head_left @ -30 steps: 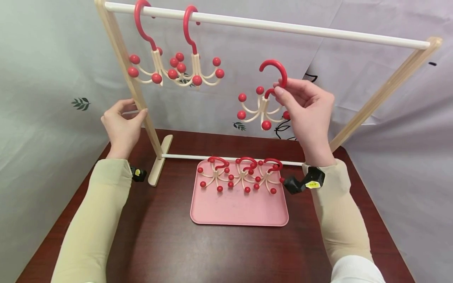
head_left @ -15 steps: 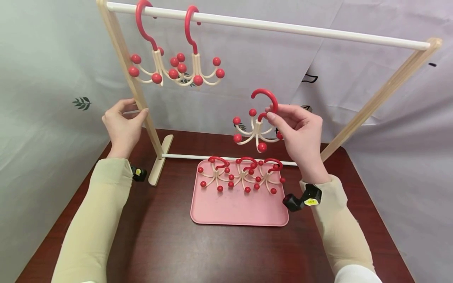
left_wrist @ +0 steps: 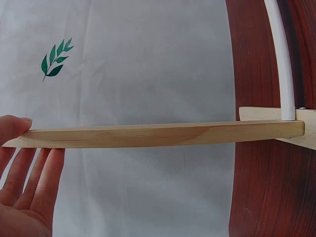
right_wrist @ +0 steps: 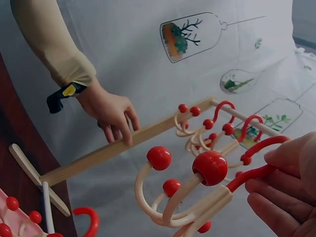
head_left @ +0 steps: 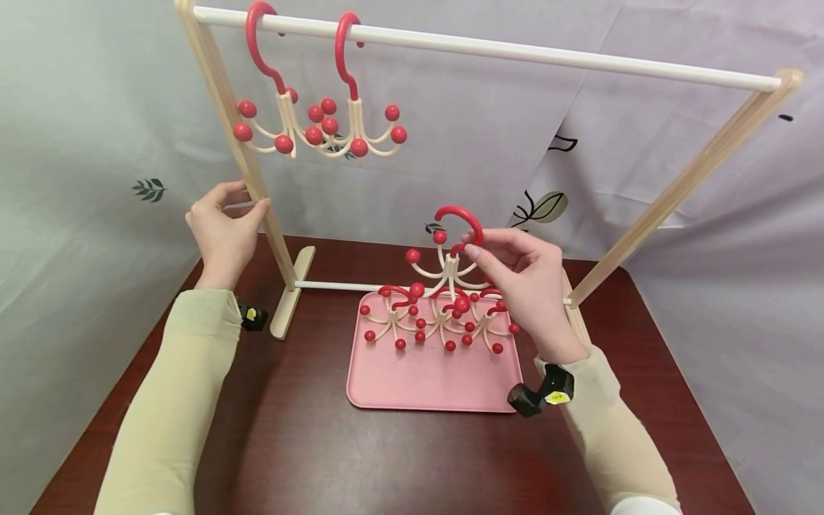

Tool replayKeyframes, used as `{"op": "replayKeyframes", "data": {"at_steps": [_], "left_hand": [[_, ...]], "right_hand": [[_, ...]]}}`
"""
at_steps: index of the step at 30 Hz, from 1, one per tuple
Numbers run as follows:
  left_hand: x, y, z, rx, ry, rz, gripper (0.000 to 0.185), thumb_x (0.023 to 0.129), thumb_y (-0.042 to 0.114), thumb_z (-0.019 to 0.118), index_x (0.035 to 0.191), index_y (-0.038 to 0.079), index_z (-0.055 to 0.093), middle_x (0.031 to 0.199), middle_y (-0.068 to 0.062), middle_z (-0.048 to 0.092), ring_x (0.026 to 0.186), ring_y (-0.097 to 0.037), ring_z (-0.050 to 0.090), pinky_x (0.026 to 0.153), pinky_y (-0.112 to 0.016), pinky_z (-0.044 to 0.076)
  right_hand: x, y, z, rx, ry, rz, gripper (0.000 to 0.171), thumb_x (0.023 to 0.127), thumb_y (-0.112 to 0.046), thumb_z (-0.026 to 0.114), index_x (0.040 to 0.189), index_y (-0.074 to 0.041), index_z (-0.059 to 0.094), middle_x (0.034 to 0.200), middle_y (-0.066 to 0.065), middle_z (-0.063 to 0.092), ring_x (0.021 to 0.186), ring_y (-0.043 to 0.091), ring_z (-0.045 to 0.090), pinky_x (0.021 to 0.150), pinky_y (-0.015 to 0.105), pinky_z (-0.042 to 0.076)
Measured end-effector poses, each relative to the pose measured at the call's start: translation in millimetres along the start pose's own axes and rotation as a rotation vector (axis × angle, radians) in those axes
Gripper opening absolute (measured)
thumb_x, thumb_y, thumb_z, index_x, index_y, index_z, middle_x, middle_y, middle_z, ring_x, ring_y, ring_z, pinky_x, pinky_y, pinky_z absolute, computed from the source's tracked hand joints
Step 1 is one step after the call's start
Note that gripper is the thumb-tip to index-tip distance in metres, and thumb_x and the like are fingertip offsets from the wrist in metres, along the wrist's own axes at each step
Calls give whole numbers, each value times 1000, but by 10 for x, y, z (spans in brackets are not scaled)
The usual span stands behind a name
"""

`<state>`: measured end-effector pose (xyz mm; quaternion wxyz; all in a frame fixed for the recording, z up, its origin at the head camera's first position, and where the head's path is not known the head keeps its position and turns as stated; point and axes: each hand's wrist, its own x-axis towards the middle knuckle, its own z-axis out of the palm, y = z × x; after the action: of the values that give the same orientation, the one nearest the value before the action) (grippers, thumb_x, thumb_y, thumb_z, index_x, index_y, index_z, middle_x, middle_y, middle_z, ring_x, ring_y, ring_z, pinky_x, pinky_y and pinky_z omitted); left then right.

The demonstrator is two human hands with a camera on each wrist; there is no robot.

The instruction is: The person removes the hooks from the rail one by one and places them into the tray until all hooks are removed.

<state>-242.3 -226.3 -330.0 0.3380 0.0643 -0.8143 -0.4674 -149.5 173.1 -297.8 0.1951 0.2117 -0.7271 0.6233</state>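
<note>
- Dark wooden table (head_left: 322, 443), white printed cloth behind — a pink tray (head_left: 431, 383) lay mid-table.
- Held hook hanger (head_left: 447, 261) was pinched at its red hook by the right hand (head_left: 524, 286), just above the tray.
- Left hand (head_left: 222, 229) was curled round the rack post (head_left: 251, 164).
- Hanger judged light, stiff, smooth plastic — best taken by the hook.

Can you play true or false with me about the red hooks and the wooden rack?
1. Two hooks hang on the top rail. True.
2. The right hand holds a red hook. True.
3. The tray is blue. False: it is pink.
4. The left hand rests flat on the table. False: it holds the rack's wooden post.
5. Three hooks lie on the tray. True.
</note>
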Motion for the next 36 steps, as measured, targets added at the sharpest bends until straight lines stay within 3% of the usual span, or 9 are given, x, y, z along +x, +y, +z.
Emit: {"op": "replayKeyframes", "data": {"at_steps": [9, 15, 25, 28, 32, 36], "left_hand": [[11, -20, 12, -12, 1, 14, 34, 88, 27, 81, 120, 16, 77, 107, -7, 76, 87, -4, 72, 75, -19, 57], [17, -23, 9, -14, -1, 10, 34, 88, 28, 81, 120, 16, 76, 108, -7, 75, 87, -5, 72, 76, -20, 57], [11, -16, 7, -12, 1, 6, 34, 88, 27, 81, 120, 16, 77, 107, -7, 76, 87, -5, 72, 75, -19, 57], [9, -19, 6, -10, 0, 7, 34, 88, 27, 81, 120, 16, 77, 107, -7, 75, 88, -6, 72, 75, -19, 57], [10, -21, 4, -10, -3, 4, 35, 88, 28, 81, 121, 16, 76, 108, -7, 75, 89, -7, 72, 75, -20, 58], [14, -19, 4, -14, -5, 0, 35, 88, 28, 81, 121, 17, 76, 108, -7, 75, 90, -8, 72, 76, -21, 58]], "right_hand": [[-190, 109, 116, 52, -69, 43, 21, 91, -5, 78, 111, -3, 77, 101, 12, 76, 90, 28, 75, 75, 36, 61], [-327, 178, 183, 87, -123, 77, 21, 90, 0, 77, 110, -1, 76, 102, 13, 76, 91, 31, 74, 80, 37, 60], [-558, 311, 337, 68, -170, 166, 21, 85, 2, 81, 105, -1, 77, 99, 8, 77, 87, 26, 75, 79, 38, 61], [-619, 363, 387, 79, -190, 206, 20, 85, 1, 82, 105, -2, 77, 100, 8, 77, 86, 26, 75, 67, 34, 62], [-710, 437, 451, 100, -233, 264, 20, 86, -2, 81, 105, -1, 77, 100, 7, 77, 86, 26, 75, 65, 33, 62], [-801, 531, 518, 146, -275, 302, 21, 87, 0, 80, 106, 4, 74, 99, 9, 77, 89, 28, 75, 79, 38, 60]]}}
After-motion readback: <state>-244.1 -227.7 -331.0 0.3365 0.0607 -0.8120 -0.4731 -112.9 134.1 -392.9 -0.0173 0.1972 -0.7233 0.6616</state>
